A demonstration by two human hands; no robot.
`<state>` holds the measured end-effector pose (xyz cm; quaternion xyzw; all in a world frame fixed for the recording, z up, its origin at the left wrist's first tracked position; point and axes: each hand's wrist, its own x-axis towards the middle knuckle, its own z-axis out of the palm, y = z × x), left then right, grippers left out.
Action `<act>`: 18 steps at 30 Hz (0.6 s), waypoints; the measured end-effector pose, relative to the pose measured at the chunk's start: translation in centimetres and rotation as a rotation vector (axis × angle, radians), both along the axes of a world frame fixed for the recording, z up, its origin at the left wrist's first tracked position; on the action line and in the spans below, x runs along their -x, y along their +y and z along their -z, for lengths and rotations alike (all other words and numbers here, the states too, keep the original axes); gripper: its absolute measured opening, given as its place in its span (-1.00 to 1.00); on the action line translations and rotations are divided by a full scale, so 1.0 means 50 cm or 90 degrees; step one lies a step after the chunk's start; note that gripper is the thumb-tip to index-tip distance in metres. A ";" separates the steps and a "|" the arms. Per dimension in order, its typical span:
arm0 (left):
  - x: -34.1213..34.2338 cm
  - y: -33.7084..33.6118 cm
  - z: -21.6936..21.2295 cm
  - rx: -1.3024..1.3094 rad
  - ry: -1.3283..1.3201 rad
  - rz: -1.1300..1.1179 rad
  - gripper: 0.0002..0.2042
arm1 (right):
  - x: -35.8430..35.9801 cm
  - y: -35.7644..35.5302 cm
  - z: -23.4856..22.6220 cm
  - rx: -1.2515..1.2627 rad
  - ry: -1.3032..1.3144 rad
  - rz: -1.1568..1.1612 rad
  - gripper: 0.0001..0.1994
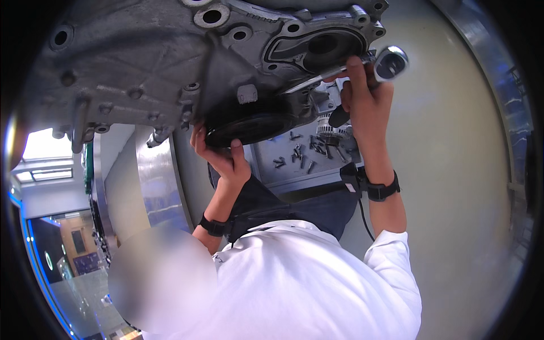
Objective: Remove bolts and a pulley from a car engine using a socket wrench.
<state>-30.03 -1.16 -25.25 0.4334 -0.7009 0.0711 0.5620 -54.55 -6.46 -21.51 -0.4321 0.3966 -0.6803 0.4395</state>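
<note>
My right hand is closed around a ratchet wrench. Its shiny round head sticks out past my fingers, and a slim silver bar runs left from my hand toward the engine block. Overhead hangs the grey cast-metal engine block, with bolt holes and an oval opening near my right hand. My left hand grips the lower left rim of a black round pulley on the block, thumb in front and fingers round the edge. Where the bar ends against the block is hard to see.
Below the block a grey tray holds several loose bolts and a finned metal part. Black straps circle both wrists, and a cable hangs from the right one. Metal panels stand at left.
</note>
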 end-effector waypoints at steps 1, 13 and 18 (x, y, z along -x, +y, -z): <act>0.003 -0.004 0.001 -0.001 -0.020 -0.011 -0.43 | -0.005 -0.005 -0.001 0.033 0.011 0.018 -0.74; 0.009 0.119 0.090 0.015 0.029 0.036 -0.50 | 0.004 0.036 0.070 0.028 -0.196 0.093 -0.81; -0.079 0.220 0.243 -0.300 0.016 0.207 -0.67 | -0.017 0.029 0.152 -0.002 -0.315 -0.043 -0.83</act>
